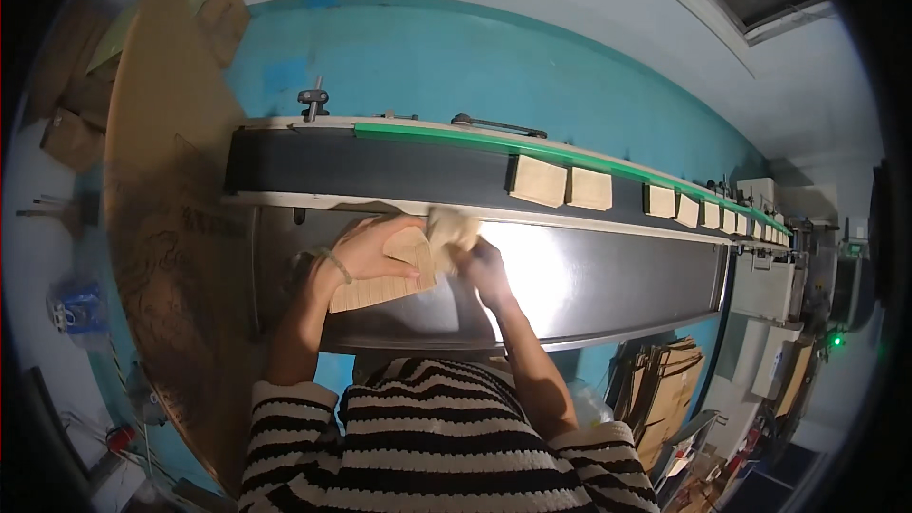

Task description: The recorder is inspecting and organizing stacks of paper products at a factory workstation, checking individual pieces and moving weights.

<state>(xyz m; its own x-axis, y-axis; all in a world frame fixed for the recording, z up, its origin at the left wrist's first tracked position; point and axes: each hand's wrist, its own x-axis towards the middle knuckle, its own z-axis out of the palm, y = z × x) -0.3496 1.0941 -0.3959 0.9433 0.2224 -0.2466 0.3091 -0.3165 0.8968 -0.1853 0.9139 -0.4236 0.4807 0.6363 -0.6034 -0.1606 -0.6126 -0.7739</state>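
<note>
My left hand (372, 249) is closed around a row of tan folded paper packets (380, 291), pressed side by side and held above the steel worktop (617, 275). My right hand (484, 273) is beside it, its fingers pinching the lower right edge of a single tan paper packet (452, 228). That packet is smeared by motion and touches or overlaps the end of the row; which of the two I cannot tell. Past the worktop, a dark conveyor belt (399, 166) carries similar packets, the nearest being a tan packet (539, 180) right of my hands.
A green guide rail (446, 140) follows the belt's far side. A large cardboard sheet (161, 228) stands upright at my left. Flattened cartons (665, 380) lean below the worktop's right end, and machine parts (768, 285) stand at the belt's far right.
</note>
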